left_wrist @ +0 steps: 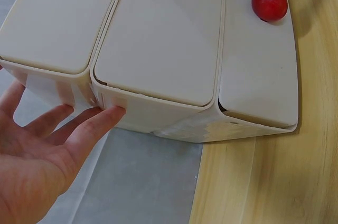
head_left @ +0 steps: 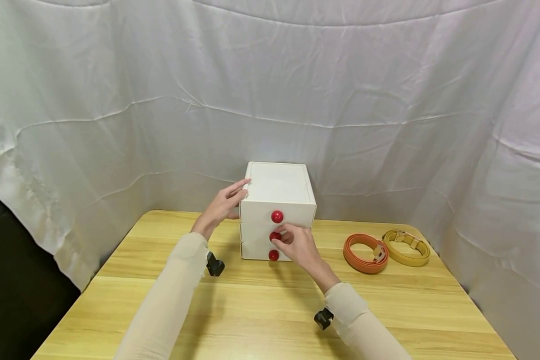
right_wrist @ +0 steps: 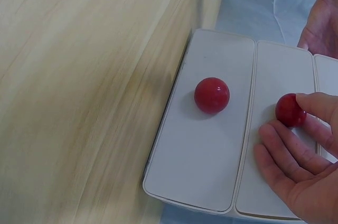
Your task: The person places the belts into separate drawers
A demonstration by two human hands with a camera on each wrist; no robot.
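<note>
The white drawer box [head_left: 276,210] stands mid-table, steadied at its upper left corner by the straight-fingered left hand [head_left: 222,206], while the right hand [head_left: 297,245] pinches the middle red knob [head_left: 275,236], so a straight pull likely comes next.

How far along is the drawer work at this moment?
Early. All three drawers of the white drawer box look closed. In hand: the left hand steadies the box's upper left edge, and the right hand touches the middle red knob. The orange belt and yellow belt lie coiled on the table, untouched.
</note>
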